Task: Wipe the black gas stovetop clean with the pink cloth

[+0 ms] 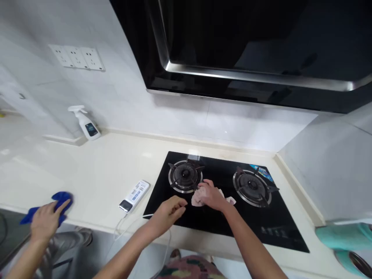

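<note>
My right hand (212,194) is closed on a crumpled pale pink cloth (198,197) and presses it onto the black glass of the gas stove (221,221). The cloth lies between the two burners, beside the left burner (185,176); part of it sticks out to the right of my hand. My left hand (171,209) hovers over the stove's front left edge. Its fingers are loosely curled, the thumb stands a little apart, and no object shows in it. The right burner (252,187) lies beyond my right hand.
A white power bank (135,196) with a cable lies left of the stove. Another person's hand (45,221) holds a blue cloth (61,199) at the counter's left. A spray bottle (87,126) stands by the wall. Turquoise containers (344,236) sit right. The black range hood (247,46) hangs above.
</note>
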Action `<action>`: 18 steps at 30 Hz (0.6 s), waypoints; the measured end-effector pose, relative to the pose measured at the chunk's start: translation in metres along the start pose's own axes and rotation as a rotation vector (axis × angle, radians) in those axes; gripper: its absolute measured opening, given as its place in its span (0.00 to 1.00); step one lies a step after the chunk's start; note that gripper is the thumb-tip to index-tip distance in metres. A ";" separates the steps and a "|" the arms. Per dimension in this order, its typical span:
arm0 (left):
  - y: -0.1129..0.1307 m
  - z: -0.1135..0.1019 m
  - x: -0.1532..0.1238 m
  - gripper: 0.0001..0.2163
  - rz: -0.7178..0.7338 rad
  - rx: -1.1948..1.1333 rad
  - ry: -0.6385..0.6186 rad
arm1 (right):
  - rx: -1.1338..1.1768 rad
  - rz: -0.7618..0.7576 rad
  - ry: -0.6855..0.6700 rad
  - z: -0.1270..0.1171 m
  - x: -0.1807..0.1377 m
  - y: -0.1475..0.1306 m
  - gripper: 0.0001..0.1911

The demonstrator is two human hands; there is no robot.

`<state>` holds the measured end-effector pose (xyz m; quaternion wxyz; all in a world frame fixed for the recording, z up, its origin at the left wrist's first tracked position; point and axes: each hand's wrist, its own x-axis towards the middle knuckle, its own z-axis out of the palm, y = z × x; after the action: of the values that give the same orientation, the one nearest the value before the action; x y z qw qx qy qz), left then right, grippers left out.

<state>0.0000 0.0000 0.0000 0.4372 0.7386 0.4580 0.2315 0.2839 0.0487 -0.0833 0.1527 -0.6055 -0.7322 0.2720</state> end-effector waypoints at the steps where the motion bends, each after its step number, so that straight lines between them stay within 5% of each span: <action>1: -0.002 0.009 0.012 0.12 0.033 0.035 -0.042 | 0.076 0.048 0.087 0.000 -0.001 0.008 0.32; 5: -0.012 0.043 0.067 0.19 0.195 0.210 -0.104 | 0.239 0.178 0.463 0.001 -0.021 0.046 0.22; 11: -0.020 0.096 0.135 0.28 0.257 0.384 -0.202 | 0.283 0.180 0.837 0.018 -0.096 0.097 0.19; 18: -0.033 0.126 0.145 0.20 0.319 0.556 -0.279 | -0.073 0.506 1.029 0.045 -0.154 0.144 0.23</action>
<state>0.1466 0.0795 -0.1012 0.2361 0.9163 0.3179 0.0602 0.4089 -0.0929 -0.1872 0.3986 -0.8211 -0.4049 -0.0549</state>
